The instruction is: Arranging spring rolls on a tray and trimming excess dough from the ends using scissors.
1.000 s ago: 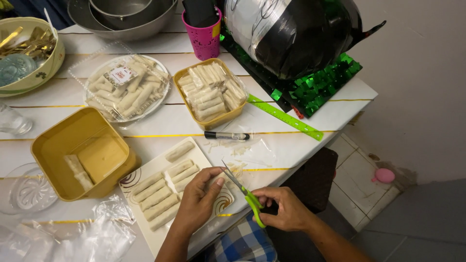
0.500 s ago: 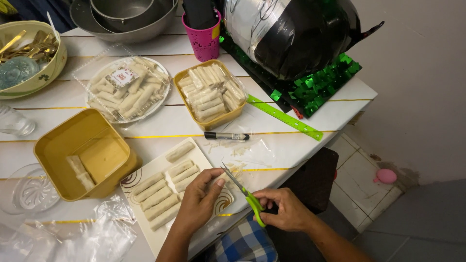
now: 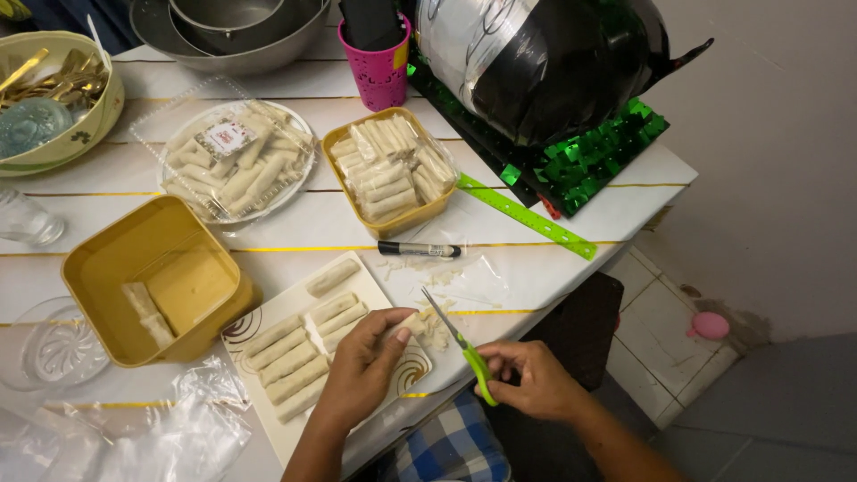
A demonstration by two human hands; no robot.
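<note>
Two hands are working at the near edge of the white slatted tabletop. Listing left to right:

- Square yellow plastic tub, holding a couple of pale rolls in one corner.
- White rectangular tray with brown swirl corners, carrying pale pastry rolls in rows.
- Left hand, its grip pinching the end of one pale roll at the tray's right edge, the thumb lying on top.
- Green-handled scissors, blades parted and pointing up-left, tips just beside the pinched roll.
- Right hand, its grip closing around the scissor handles.

Handling judgement: the cut is likely going cleanest with the roll held steady near its end, fingers staying clear of the blades, and trimmings falling onto the clear plastic sheet.

Change from the earlier frame: little is differing; both hands are sitting in much the same place, the scissors looking slightly closer to the roll.
</note>
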